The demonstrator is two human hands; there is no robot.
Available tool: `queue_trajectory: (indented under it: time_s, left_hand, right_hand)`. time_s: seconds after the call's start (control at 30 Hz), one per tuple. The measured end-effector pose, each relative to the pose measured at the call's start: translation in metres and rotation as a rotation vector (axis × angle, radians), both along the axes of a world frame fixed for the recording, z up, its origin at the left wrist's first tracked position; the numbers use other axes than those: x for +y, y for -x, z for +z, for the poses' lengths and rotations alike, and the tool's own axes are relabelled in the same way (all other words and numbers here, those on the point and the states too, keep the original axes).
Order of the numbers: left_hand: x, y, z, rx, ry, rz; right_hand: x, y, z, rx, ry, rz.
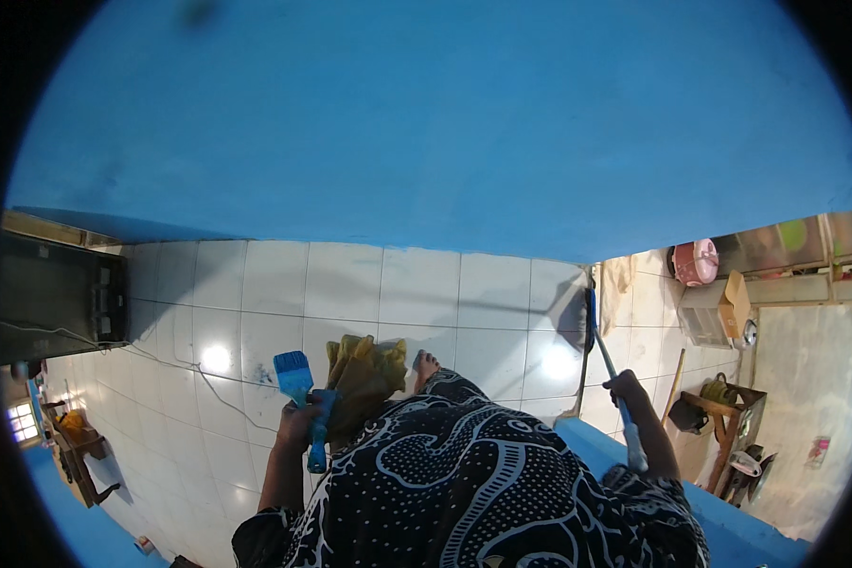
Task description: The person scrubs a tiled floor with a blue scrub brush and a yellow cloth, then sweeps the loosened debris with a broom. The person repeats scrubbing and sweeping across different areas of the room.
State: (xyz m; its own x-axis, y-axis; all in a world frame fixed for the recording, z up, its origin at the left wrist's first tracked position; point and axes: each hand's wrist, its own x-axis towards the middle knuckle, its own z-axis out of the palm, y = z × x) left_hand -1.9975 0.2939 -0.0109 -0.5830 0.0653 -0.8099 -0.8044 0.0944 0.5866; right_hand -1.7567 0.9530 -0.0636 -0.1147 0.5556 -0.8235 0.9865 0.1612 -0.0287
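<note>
My left hand (298,423) is closed around a blue paint-smeared paintbrush (294,371), its wide bristles pointing away from me. Another blue handle (318,456) shows at the same hand; whether it is a second brush I cannot tell. A crumpled brownish-yellow cloth or bag (364,383) hangs beside that hand; how it is held is hidden. Out to the right, my right hand (623,385) grips the pale shaft of a long-handled broom (604,352). Its blue head rests low near the end of the wall, with a dark fan-shaped patch beside it.
A blue wall (435,123) rises ahead above a white tiled floor (346,276). A dark cabinet-like box (52,293) stands left, and a cable (222,390) runs across the tiles. Beyond the doorway at right are a cardboard box (735,308), a pink container (696,262) and a wooden rack (734,426).
</note>
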Motion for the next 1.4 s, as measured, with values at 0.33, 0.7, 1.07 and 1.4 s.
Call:
queue_trajectory:
  time_s: [0.33,0.7,1.07,1.4]
  left_hand:
    - [-0.104,-0.004,0.011,0.028,0.066,-0.083]
    - [-0.267,-0.038,0.008,-0.029,0.056,0.072]
    - [-0.381,-0.079,0.006,-0.050,0.139,0.218]
    - [-0.375,-0.079,0.020,-0.032,0.154,0.000]
  right_hand:
    - [-0.206,0.088,-0.076,-0.148,0.000,1.892]
    - [-0.508,0.148,0.032,0.123,0.278,0.873]
    - [-0.555,0.179,0.068,0.198,-0.036,0.970]
    - [-0.632,0.160,-0.027,0.297,0.013,1.180]
